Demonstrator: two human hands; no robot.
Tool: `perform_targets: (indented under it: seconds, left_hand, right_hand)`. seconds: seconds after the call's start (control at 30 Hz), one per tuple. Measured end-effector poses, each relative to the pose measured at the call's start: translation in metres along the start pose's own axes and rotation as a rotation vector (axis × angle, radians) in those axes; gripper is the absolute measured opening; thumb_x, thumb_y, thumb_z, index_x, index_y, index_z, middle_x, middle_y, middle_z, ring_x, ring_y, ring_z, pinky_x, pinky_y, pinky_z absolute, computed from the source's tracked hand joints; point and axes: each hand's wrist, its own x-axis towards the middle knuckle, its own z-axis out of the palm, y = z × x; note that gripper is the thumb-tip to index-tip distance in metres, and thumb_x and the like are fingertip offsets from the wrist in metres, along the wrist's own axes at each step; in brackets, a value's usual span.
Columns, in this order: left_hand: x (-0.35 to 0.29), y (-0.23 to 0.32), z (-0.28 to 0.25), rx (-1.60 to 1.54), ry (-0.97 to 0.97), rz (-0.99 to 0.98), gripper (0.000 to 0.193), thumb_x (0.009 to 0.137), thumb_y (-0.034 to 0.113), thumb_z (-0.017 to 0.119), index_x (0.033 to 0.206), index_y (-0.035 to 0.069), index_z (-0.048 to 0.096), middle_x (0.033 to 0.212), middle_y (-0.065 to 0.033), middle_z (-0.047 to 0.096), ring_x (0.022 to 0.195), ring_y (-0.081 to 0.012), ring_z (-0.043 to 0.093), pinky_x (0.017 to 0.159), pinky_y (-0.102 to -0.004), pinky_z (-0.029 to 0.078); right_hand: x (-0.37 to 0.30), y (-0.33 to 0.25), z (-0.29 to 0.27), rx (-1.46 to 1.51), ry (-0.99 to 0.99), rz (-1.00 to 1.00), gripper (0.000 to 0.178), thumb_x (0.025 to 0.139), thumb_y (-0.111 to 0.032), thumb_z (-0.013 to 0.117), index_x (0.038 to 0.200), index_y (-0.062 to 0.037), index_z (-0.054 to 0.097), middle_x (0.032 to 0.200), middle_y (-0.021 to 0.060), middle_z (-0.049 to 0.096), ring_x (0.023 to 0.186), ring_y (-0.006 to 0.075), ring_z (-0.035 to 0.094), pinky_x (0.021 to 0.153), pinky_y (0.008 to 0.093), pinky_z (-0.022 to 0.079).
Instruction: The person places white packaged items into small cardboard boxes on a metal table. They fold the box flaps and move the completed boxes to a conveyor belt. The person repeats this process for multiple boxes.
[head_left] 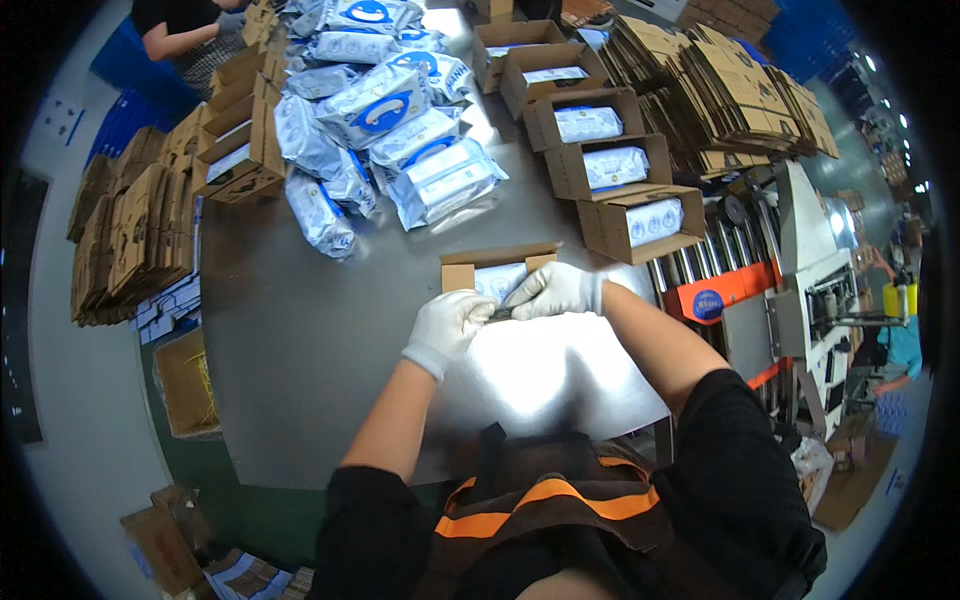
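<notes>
In front of me on the metal table stands a small open cardboard box (pixel 459 277), its far flap raised. Inside lies a white-and-blue soft pack (pixel 500 281), which looks like wet wipes. My left hand (pixel 452 325), in a white glove, is closed on the box's near left corner. White-gloved too, my right hand (pixel 555 292) has its fingers pinched at the near right edge of the same box. The fingertips of both hands almost meet over the near side, where a thin dark edge shows between them; the gloves hide the rest of that side.
A heap of blue-and-white packs (pixel 385 110) covers the table's far middle. Several open boxes (pixel 690 232) with packs in them line the right edge beside a roller conveyor (pixel 700 262). Flattened cartons (pixel 730 90) are stacked far right and at left. Another person (pixel 180 40) stands far left.
</notes>
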Motion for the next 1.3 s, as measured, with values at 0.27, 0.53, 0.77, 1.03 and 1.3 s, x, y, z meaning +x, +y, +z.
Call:
perform_targets:
  seconds: [0.27, 0.53, 0.77, 1.03, 1.3]
  left_hand:
    - [0.021, -0.031, 0.04, -0.019, 0.511, -0.396, 0.119, 0.065, 0.03, 0.1, 0.157, 0.001, 0.03, 0.154, -0.0232, 0.038, 0.129, -0.0343, 0.055, 0.112, -0.0461, 0.047]
    - [-0.059, 0.003, 0.11, -0.438, -0.217, -0.613, 0.083, 0.094, 0.037, 0.078, 0.152, -0.001, 0.032, 0.144, -0.0195, 0.047, 0.13, -0.027, 0.054, 0.111, -0.038, 0.047]
    - [-0.053, 0.154, 0.261, -0.286, -0.452, -0.563, 0.088, 0.09, 0.054, 0.073, 0.147, -0.002, 0.036, 0.148, -0.0276, 0.038, 0.133, -0.0407, 0.049, 0.115, -0.0457, 0.042]
    - [0.0, 0.141, 0.376, -0.345, -0.219, -0.322, 0.075, 0.093, 0.042, 0.075, 0.147, 0.0, 0.043, 0.148, -0.0248, 0.045, 0.133, -0.0381, 0.05, 0.113, -0.0477, 0.043]
    - [0.143, 0.093, 0.213, -0.55, 0.278, -0.421, 0.069, 0.102, 0.052, 0.053, 0.146, -0.001, 0.052, 0.147, -0.0205, 0.054, 0.135, -0.0322, 0.052, 0.116, -0.0408, 0.039]
  right_hand:
    - [0.014, -0.076, 0.026, -0.971, 0.885, -0.575, 0.06, 0.091, -0.039, 0.064, 0.134, 0.0026, 0.056, 0.127, 0.0191, 0.062, 0.124, 0.0355, 0.055, 0.113, 0.0464, 0.038]
    - [-0.117, 0.054, 0.107, -0.825, 0.658, -0.294, 0.083, 0.089, -0.052, 0.068, 0.144, 0.0073, 0.05, 0.151, 0.03, 0.047, 0.145, 0.0436, 0.043, 0.122, 0.053, 0.03]
    - [-0.277, 0.175, 0.023, -0.957, 0.727, -0.331, 0.065, 0.09, -0.036, 0.069, 0.142, -0.001, 0.055, 0.148, 0.0218, 0.055, 0.14, 0.039, 0.05, 0.12, 0.0513, 0.035]
    - [-0.28, 0.141, -0.035, -0.517, 0.954, -0.288, 0.047, 0.086, -0.007, 0.067, 0.132, 0.0021, 0.062, 0.137, 0.0253, 0.061, 0.129, 0.0412, 0.059, 0.114, 0.0459, 0.044]
    - [-0.118, 0.135, -0.219, -0.239, 0.966, 0.368, 0.054, 0.091, -0.033, 0.072, 0.141, -0.0167, 0.062, 0.114, 0.024, 0.073, 0.103, 0.0391, 0.071, 0.092, 0.0473, 0.056]
